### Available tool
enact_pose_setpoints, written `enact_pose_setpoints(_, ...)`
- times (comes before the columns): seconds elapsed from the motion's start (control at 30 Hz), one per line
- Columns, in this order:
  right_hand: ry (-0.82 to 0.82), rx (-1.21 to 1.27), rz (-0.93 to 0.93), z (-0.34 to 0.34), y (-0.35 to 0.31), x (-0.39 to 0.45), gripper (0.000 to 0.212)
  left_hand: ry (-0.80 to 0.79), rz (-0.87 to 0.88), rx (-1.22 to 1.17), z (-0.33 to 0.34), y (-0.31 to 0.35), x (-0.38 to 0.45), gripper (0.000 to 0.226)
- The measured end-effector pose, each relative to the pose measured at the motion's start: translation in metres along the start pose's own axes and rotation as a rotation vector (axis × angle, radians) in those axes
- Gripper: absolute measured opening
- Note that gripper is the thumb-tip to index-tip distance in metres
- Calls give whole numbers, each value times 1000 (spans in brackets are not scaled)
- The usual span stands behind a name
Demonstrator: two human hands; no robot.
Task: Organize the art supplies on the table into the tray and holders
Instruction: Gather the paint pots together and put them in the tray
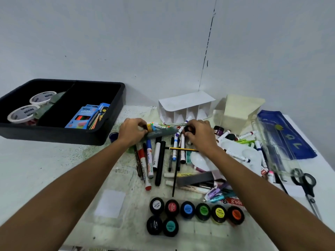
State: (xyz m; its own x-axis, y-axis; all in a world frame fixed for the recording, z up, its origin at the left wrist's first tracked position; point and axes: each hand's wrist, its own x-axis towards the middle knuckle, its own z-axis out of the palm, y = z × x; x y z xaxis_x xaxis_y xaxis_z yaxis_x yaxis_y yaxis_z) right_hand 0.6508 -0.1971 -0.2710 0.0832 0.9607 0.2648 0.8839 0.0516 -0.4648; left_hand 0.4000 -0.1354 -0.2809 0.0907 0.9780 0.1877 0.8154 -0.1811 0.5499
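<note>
Low in the frame, paint pots (195, 214) and markers (154, 160) are still lying loose. At centre, the left hand (131, 132) is pinching a small yellow-capped pot (149, 128); the right hand (198, 134) is gripping a dark pot (188, 130). Upper left, the tray (112, 124) is holding only tape rolls (32, 107) and pencil packs (88, 115); the white holder (186, 107) appears unfilled.

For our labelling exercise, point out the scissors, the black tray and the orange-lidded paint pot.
scissors (306, 185): head view, on the black handle loops.
black tray (59, 136): head view, on its near outer wall.
orange-lidded paint pot (236, 214): head view, on the orange lid label.
</note>
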Motion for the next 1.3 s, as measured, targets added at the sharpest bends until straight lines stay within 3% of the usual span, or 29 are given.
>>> enact_pose_setpoints(0.23, -7, 283, -103, -27, -17, -21, 31, 34, 212, -156, -22, 25, -22, 27)
enact_pose_setpoints(0.33, -94, 365, -193, -44, -26, -43, 37, -69, 331, -213, -38, 44, -47, 27)
enact_pose_setpoints(0.53, -320, 282, -362, -78, -32, -97, 44, -353, 434, -293, -55, 68, -108, 32)
enact_pose_setpoints(0.7, -519, 289, -402, -102, -27, -140, 41, -532, 587, -265, -63, 85, -151, 31)
enact_pose_setpoints(0.83, -584, 255, -409, -104, -16, -164, 39, -626, 606, -267, -58, 95, -173, 32)
enact_pose_setpoints(1.3, -675, 97, -528, -102, -3, -192, 39, -621, 758, -29, -31, 110, -209, 29)
